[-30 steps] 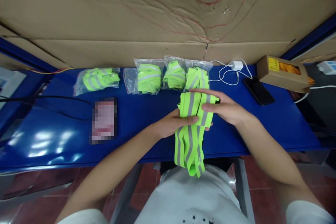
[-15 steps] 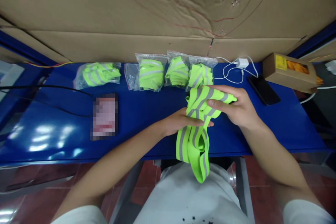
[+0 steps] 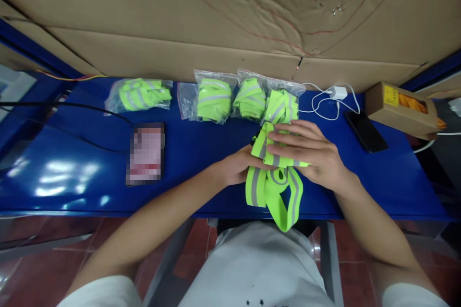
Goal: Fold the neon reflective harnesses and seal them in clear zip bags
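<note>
A neon yellow-green reflective strap [image 3: 257, 186] with grey stripes is bunched between my hands over the front of the table. My left hand [image 3: 239, 165] grips the gathered part from the left, its fingers partly hidden under the folds. From the right, my right hand [image 3: 309, 151] lies over the top folds with long, nearly straight fingers, holding them; its thumb is hidden. Loose loops of strap hang below both hands near the table edge. Just behind the hands, a clear bag [image 3: 283, 105] holds a similar folded strap.
More bagged straps lie along the back: one bag [image 3: 248, 98], another bag [image 3: 214, 100] and a flatter bag [image 3: 144, 95]. A blurred-screen device [image 3: 146, 153] with black cables lies left. To the right are a phone [image 3: 365, 132], a white charger [image 3: 338, 92] and a cardboard box [image 3: 399, 110].
My right hand has shifted from pinching the strap's right end to spreading its fingers across the top folds. The hanging loops have risen and swung right. The view has shifted slightly.
</note>
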Demonstrator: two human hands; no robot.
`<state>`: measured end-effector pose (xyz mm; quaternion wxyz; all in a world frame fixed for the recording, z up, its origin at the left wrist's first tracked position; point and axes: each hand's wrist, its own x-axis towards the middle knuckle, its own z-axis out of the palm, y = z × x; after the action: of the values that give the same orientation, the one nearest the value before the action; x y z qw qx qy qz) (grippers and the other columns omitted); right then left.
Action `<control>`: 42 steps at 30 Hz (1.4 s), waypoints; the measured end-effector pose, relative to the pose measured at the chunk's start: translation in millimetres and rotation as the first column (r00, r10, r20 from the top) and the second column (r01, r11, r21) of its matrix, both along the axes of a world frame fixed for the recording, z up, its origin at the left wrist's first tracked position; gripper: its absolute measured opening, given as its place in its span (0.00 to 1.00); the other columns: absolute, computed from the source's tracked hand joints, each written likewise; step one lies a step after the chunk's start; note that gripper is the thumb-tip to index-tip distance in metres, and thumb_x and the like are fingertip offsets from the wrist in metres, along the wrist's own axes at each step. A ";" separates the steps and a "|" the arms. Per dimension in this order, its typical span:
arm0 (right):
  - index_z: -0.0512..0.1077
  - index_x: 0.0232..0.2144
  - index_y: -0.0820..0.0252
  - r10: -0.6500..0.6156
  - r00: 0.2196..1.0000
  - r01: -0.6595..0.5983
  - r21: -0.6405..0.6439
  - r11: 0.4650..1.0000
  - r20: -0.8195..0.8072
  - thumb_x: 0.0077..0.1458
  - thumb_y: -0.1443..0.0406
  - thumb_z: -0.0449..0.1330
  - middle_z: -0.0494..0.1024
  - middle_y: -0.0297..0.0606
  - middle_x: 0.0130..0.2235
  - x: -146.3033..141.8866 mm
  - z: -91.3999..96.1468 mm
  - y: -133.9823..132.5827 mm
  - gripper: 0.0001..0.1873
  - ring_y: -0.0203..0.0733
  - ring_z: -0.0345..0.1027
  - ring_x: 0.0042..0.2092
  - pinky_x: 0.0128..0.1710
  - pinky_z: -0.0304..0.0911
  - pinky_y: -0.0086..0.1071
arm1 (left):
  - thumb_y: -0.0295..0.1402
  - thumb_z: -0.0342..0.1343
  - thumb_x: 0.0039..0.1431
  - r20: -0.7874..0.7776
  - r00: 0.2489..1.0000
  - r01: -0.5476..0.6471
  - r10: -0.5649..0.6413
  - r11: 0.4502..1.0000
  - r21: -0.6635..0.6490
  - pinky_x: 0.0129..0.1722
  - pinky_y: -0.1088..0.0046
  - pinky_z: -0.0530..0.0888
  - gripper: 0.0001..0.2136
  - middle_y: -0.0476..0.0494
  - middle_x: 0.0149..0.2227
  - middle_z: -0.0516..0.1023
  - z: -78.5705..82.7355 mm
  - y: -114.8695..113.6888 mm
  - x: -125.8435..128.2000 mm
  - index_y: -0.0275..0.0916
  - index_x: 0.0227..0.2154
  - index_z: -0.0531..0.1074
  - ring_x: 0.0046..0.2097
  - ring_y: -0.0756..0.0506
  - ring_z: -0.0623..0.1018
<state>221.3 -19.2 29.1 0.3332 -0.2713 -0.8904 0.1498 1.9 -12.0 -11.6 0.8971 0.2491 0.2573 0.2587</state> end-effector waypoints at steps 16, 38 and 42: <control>0.65 0.64 0.50 -0.176 0.927 -0.006 -0.483 0.876 -0.331 0.63 0.55 0.65 0.69 0.42 0.67 -1.3 -1.4 11.1 0.30 0.50 0.63 0.68 0.69 0.59 0.45 | 0.25 0.79 0.35 -0.175 0.973 -0.129 0.151 0.983 0.130 0.42 0.58 0.82 0.27 0.44 0.37 0.85 7.1 -0.2 1.3 0.35 0.42 0.79 0.37 0.39 0.84; 0.60 0.68 0.47 -0.221 0.854 -0.190 -0.677 0.711 -0.472 0.48 0.52 0.76 0.71 0.44 0.63 -23.4 -40.9 14.5 0.49 0.53 0.69 0.63 0.59 0.70 0.45 | 0.29 0.78 0.28 -0.322 0.921 -0.178 0.220 0.972 0.155 0.38 0.61 0.80 0.24 0.43 0.33 0.85 -7.7 0.3 2.3 0.35 0.35 0.82 0.34 0.39 0.83; 0.65 0.65 0.51 -0.278 0.848 -0.311 -0.848 0.429 -0.452 0.48 0.55 0.76 0.77 0.43 0.58 -24.5 -44.3 15.2 0.45 0.52 0.76 0.55 0.52 0.75 0.44 | 0.28 0.78 0.29 -0.324 0.919 -0.176 0.225 0.969 0.173 0.36 0.62 0.81 0.22 0.43 0.31 0.85 -6.7 1.1 2.1 0.35 0.34 0.82 0.32 0.39 0.83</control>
<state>196.8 -4.0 -15.2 0.3654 -0.3442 -0.5425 0.6736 4.0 -11.0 -18.3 0.7878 0.3248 0.4143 0.3197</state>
